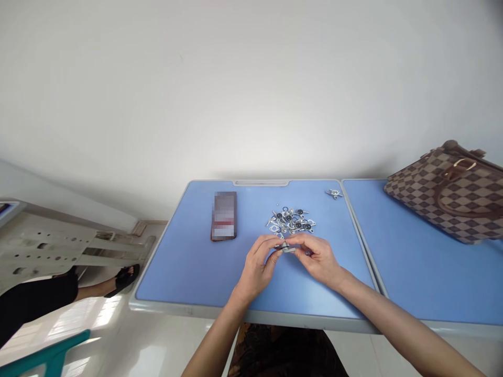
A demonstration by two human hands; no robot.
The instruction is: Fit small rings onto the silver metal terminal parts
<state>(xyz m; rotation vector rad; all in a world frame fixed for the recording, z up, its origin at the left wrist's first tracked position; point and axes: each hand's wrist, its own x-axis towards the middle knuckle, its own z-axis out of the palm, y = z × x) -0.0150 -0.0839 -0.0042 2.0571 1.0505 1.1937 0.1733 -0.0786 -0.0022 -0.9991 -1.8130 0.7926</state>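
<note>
Between the fingertips of my left hand (257,263) and my right hand (320,259) is a small silvery metal part (288,249), too small to name more exactly. Both hands pinch it just above the blue desk top (184,262). Something small and dark shows under my right fingers. Right behind my hands lies a loose pile of small metal parts (293,222), with black round pieces, rings, flat plates with holes and thin pins among them.
A phone (223,215) lies left of the pile. A few silvery parts (334,194) sit at the desk's back right. On the adjoining desk stands a brown checkered handbag (451,191). At the left, another person's leg (96,289) shows beside a pale perforated desk (43,246).
</note>
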